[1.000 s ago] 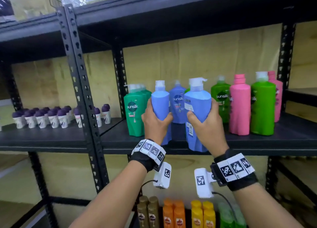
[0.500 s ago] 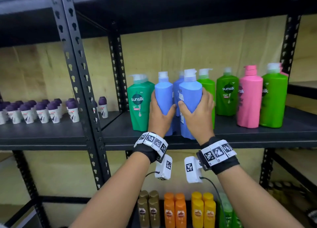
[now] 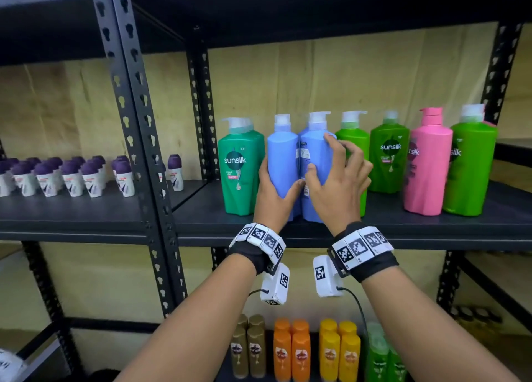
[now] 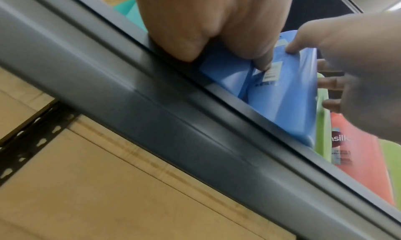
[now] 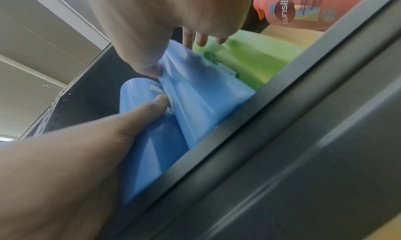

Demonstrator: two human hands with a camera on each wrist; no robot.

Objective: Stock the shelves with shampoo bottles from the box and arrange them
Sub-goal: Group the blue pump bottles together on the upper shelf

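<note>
Black shelf [image 3: 374, 232] now holds both blue bottles [image 3: 316, 177]; a moment ago they were in the air. Left hand [image 3: 276, 200] grips one, and right hand [image 3: 336, 188] spreads wide, letting go. Wrist views show both bottles [image 5: 195, 106] standing behind the shelf edge [image 4: 173, 109]. Lining up comes next, I think.

Black metal shelving [image 3: 345, 232] fills the view, its perforated uprights [image 3: 135, 122] bolted in pairs where two units meet. Behind the shelves runs a wall of tan board [image 3: 316, 79], seamed in vertical panels and evenly lit. The left unit's shelf carries rows of small white roll-ons with purple caps [image 3: 72, 177]. On the lower shelf stand small bottles [image 3: 299, 350] in brown, orange, yellow and green. Far right, another dark shelf [image 3: 515, 148] juts in at about the same height. From the right wrist view a pale ceiling [image 5: 43, 37] shows above the rack.
</note>
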